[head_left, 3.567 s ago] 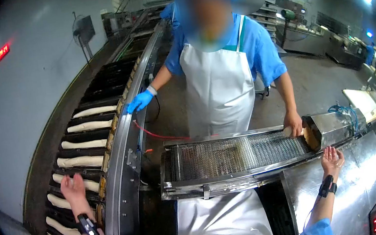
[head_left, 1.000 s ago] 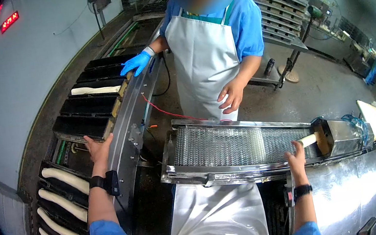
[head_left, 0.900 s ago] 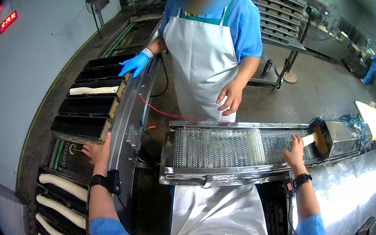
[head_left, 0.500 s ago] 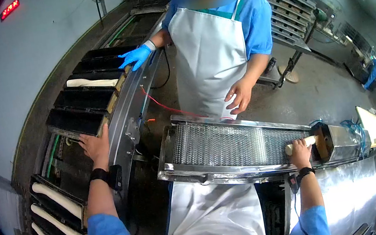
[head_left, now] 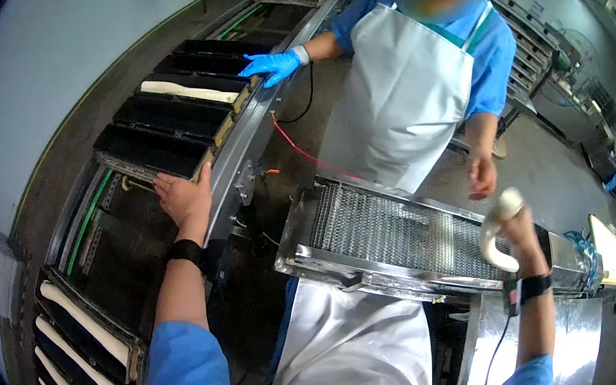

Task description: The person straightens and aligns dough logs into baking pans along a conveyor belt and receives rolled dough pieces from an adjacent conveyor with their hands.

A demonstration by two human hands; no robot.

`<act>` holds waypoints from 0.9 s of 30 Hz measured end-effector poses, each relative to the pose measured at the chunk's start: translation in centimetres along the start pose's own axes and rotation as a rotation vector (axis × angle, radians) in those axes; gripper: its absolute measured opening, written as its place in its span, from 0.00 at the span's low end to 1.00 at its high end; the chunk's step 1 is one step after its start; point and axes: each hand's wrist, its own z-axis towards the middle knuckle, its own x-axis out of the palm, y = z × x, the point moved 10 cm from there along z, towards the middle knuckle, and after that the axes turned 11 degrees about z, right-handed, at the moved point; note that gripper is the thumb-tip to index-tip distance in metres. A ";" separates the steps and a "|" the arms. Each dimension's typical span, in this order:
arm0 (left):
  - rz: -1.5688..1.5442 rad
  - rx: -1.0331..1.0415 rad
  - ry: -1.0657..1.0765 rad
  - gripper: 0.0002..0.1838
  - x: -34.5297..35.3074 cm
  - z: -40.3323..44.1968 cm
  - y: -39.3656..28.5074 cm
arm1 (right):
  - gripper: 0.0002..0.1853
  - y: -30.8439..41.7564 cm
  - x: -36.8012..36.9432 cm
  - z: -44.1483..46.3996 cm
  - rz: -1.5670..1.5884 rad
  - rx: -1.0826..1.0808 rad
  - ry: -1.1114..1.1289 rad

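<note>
My left hand (head_left: 185, 202) lies against the near edge of a set of black baking tins (head_left: 149, 147), with fingers spread and thumb up. My right hand (head_left: 519, 230) is closed round a pale dough strip (head_left: 500, 245), lifted above the right end of the mesh conveyor (head_left: 403, 234); the strip bends and hangs down to the left. One tin farther back holds a long dough piece (head_left: 189, 90). At the lower left, another set of tins (head_left: 80, 353) holds several long dough strips.
Across the mesh conveyor stands a co-worker in a white apron (head_left: 409, 92). The co-worker's blue-gloved hand (head_left: 274, 66) rests at the tins' edge; the bare hand (head_left: 482, 174) hangs over the conveyor's far side. A metal rail (head_left: 238, 159) runs beside the tins. A metal table (head_left: 541, 341) is at the lower right.
My right hand has closed on the dough and lifted it off the mesh conveyor. My left hand stays at the tins' edge. The gap between the two tin sets is wider, and the view has tilted.
</note>
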 end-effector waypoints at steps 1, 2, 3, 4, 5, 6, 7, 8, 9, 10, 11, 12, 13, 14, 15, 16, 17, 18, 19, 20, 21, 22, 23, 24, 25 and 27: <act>0.007 0.000 0.030 0.61 0.0 0.3 -0.2 | 0.16 5.0 1.1 0.2 0.126 -0.051 0.022; 0.015 -0.001 0.058 0.61 0.2 0.6 -0.1 | 0.17 9.6 2.5 0.5 0.253 -0.103 0.045; -0.006 0.014 0.038 0.61 0.3 1.0 0.0 | 0.19 12.9 4.2 1.5 0.400 -0.163 0.112; -0.002 0.011 0.040 0.61 0.5 1.5 0.2 | 0.21 16.2 5.9 2.5 0.548 -0.225 0.178; -0.006 0.012 0.042 0.61 0.3 1.9 0.3 | 0.26 20.7 8.8 2.2 0.696 -0.269 0.252; -0.011 0.017 0.043 0.61 0.4 1.9 0.4 | 0.29 24.5 12.1 1.4 0.809 -0.299 0.337; -0.028 0.019 0.032 0.62 0.3 1.8 0.4 | 0.33 28.3 15.4 0.6 0.921 -0.319 0.427; -0.027 0.020 0.033 0.62 0.4 2.0 0.5 | 0.36 30.6 18.2 -0.2 0.997 -0.321 0.530; -0.030 0.034 0.021 0.62 0.4 1.8 0.5 | 0.39 31.5 20.1 -1.3 0.971 -0.369 0.626; -0.033 0.047 0.010 0.62 0.3 1.8 0.4 | 0.42 32.3 21.4 -2.3 0.944 -0.417 0.723; -0.032 0.047 0.006 0.62 0.1 1.7 0.4 | 0.45 31.7 22.4 -3.0 0.922 -0.401 0.812; -0.022 0.039 0.010 0.62 0.0 1.3 0.3 | 0.47 30.6 22.7 -3.6 0.880 -0.354 0.818; -0.015 0.032 0.015 0.62 -0.1 1.1 0.1 | 0.47 29.0 22.6 -4.2 0.837 -0.329 0.822; -0.015 0.038 0.013 0.62 -0.4 0.9 -0.1 | 0.46 26.8 22.4 -4.7 0.793 -0.304 0.823; -0.020 0.025 0.020 0.63 -0.7 0.6 0.0 | 0.45 23.8 21.9 -4.9 0.745 -0.231 0.786; -0.024 0.016 0.026 0.63 -0.8 0.5 0.0 | 0.44 20.3 21.1 -5.3 0.699 -0.159 0.745; 0.009 0.015 0.024 0.64 0.2 1.0 0.1 | 0.42 16.3 19.9 -5.6 0.648 -0.087 0.674; 0.053 0.032 -0.008 0.64 0.5 1.2 -0.1 | 0.41 11.7 18.2 -6.1 0.600 -0.017 0.596; 0.038 0.045 0.015 0.64 0.5 1.1 -0.3 | 0.40 6.9 16.2 -6.7 0.498 0.046 0.466; 0.020 0.064 0.036 0.64 0.3 0.6 -0.7 | 0.38 1.4 13.4 -7.7 0.399 0.107 0.330; 0.035 0.083 -0.007 0.65 0.5 0.5 -1.0 | 0.39 -6.0 9.8 -8.5 0.163 0.047 0.231; 0.048 0.104 -0.045 0.65 0.9 0.6 -1.2 | 0.39 -11.3 6.4 -10.2 -0.079 0.003 0.128; 0.076 0.120 -0.041 0.66 1.0 0.5 -1.6 | 0.38 -13.2 3.3 -12.7 -0.345 0.104 -0.008; 0.107 0.136 -0.038 0.66 0.6 0.1 -2.0 | 0.38 -14.8 0.1 -15.5 -0.607 0.221 -0.137; 0.132 0.140 -0.005 0.67 0.1 -0.3 -2.4 | 0.38 -17.7 -2.7 -18.1 -0.700 0.278 -0.236; 0.198 0.135 -0.029 0.67 0.8 0.5 -1.8 | 0.40 -21.0 -7.0 -22.5 -0.831 0.450 -0.400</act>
